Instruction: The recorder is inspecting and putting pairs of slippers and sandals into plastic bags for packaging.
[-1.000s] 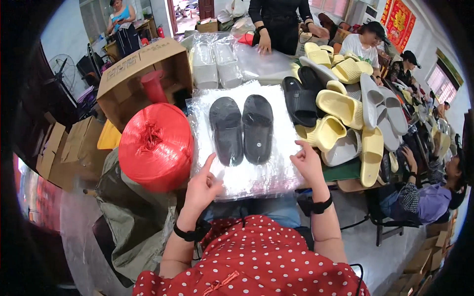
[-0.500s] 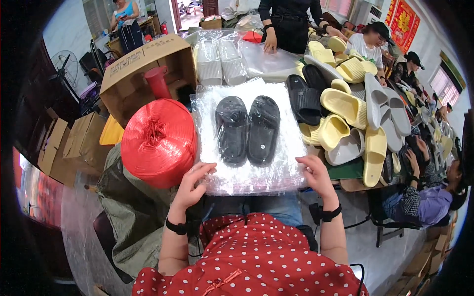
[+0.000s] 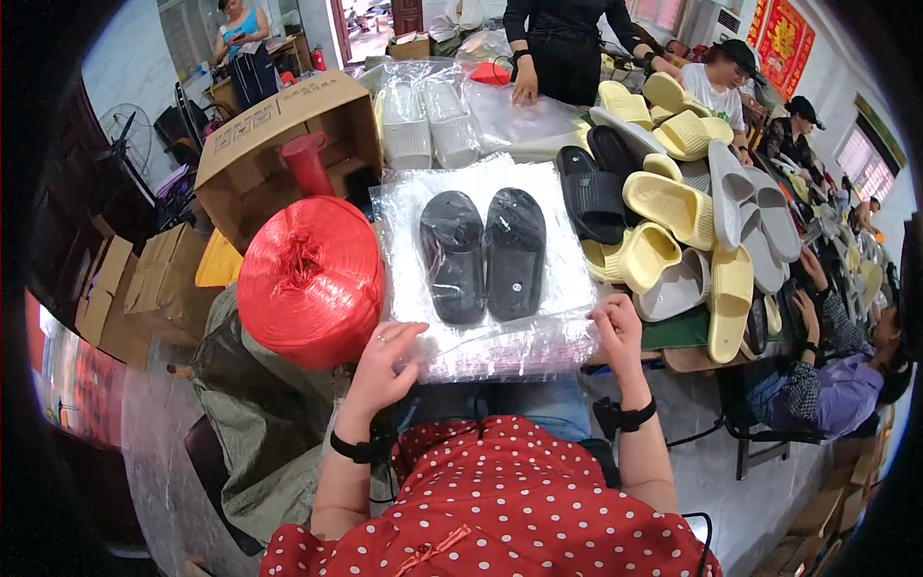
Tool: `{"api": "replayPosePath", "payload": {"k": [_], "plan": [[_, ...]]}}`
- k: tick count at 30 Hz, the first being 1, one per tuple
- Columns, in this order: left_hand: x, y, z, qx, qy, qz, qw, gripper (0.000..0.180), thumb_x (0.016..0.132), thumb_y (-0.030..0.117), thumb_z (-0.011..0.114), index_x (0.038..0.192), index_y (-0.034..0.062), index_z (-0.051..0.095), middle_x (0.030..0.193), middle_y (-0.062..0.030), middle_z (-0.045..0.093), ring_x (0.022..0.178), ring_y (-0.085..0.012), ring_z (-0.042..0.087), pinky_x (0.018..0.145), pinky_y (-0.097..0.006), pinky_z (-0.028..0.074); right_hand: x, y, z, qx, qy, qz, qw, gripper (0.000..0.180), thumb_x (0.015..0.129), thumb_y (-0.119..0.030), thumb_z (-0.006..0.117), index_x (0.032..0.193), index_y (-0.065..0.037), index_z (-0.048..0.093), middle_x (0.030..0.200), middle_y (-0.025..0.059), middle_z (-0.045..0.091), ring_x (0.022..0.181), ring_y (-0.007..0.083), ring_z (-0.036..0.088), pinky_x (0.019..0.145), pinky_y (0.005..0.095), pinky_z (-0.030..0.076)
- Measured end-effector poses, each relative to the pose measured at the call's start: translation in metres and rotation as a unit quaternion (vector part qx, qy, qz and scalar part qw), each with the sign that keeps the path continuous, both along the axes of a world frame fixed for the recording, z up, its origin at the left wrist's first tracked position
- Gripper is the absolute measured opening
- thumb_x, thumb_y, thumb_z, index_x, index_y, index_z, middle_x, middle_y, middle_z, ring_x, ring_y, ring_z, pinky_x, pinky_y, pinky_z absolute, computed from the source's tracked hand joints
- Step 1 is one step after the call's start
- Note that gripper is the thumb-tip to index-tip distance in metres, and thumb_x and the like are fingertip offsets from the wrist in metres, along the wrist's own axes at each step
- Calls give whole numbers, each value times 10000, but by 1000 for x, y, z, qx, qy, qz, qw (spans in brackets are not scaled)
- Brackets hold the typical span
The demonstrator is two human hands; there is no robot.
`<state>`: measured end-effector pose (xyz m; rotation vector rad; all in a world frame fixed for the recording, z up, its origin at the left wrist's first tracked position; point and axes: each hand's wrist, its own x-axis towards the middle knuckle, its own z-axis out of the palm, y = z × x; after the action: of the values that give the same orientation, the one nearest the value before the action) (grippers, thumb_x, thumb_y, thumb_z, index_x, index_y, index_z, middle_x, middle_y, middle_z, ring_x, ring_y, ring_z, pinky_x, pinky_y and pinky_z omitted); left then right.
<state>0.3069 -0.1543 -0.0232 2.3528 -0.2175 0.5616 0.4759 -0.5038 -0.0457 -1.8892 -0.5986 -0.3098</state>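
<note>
A pair of black slide sandals [image 3: 454, 258] lies side by side inside a clear plastic bag [image 3: 567, 260], on top of a stack of similar bags on the table before me. The bag's near edge is folded up into a flap below the sandals' heels. At the flap's left end, my left hand [image 3: 383, 363] grips the plastic with curled fingers. My right hand [image 3: 620, 332] pinches its right end between thumb and fingers. Just left of the bags sits a big roll of red plastic twine [image 3: 308, 288].
An open cardboard box [image 3: 279, 125] with a red cylinder [image 3: 308, 163] stands back left. Bagged grey slides [image 3: 428, 120] lie beyond the bags. Yellow, grey and black slides [image 3: 673, 207] are heaped to the right. A co-worker's hand [image 3: 524, 85] rests across the table; others sit at right.
Both my hands have risen slightly and closed on the bag's near edge, which is now folded up toward the sandals. The sandals have hardly moved.
</note>
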Motion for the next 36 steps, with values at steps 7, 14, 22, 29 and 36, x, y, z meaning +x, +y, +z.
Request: {"api": "replayPosePath", "payload": {"k": [7, 14, 22, 29, 36], "plan": [[27, -20, -5, -8, -139, 85, 987, 44, 761, 71, 713, 782, 34, 703, 1035, -87, 660, 1069, -277, 559, 859, -390, 458, 9, 4, -4, 31, 17, -44, 998, 148, 913, -78, 637, 819, 31, 674, 925, 62, 552, 778, 138, 534, 654, 261, 431], [51, -17, -26, -350, -25, 111, 930, 294, 943, 154, 601, 741, -57, 626, 608, -115, 605, 557, -146, 592, 536, -296, 440, 13, 22, 12, 105, -97, -64, 988, 175, 910, -90, 652, 782, 29, 660, 985, 97, 655, 697, 103, 572, 605, 241, 441], [61, -20, -30, -163, 48, 246, 954, 434, 900, 258, 670, 642, -66, 538, 476, -92, 517, 455, -163, 519, 508, -359, 427, 27, 31, -19, -49, 69, -188, 979, 322, 842, -261, 689, 690, 12, 612, 547, 119, 555, 496, 187, 554, 540, 352, 435], [43, -35, 5, 118, -223, 167, 953, 364, 857, 182, 680, 1185, 46, 599, 1252, -145, 588, 1192, -369, 504, 1016, -491, 380, 24, 33, -16, -108, 46, -217, 969, 283, 826, -271, 687, 711, -18, 637, 589, 141, 585, 536, 313, 578, 548, 406, 453], [63, -53, -31, 197, 51, 53, 978, 577, 946, 358, 558, 1463, 137, 429, 1590, -106, 285, 1465, -386, 213, 1169, -563, 186, 16, 40, -2, -188, 81, -235, 950, 205, 820, -245, 703, 793, -46, 661, 728, 144, 635, 684, 326, 612, 651, 430, 479]]}}
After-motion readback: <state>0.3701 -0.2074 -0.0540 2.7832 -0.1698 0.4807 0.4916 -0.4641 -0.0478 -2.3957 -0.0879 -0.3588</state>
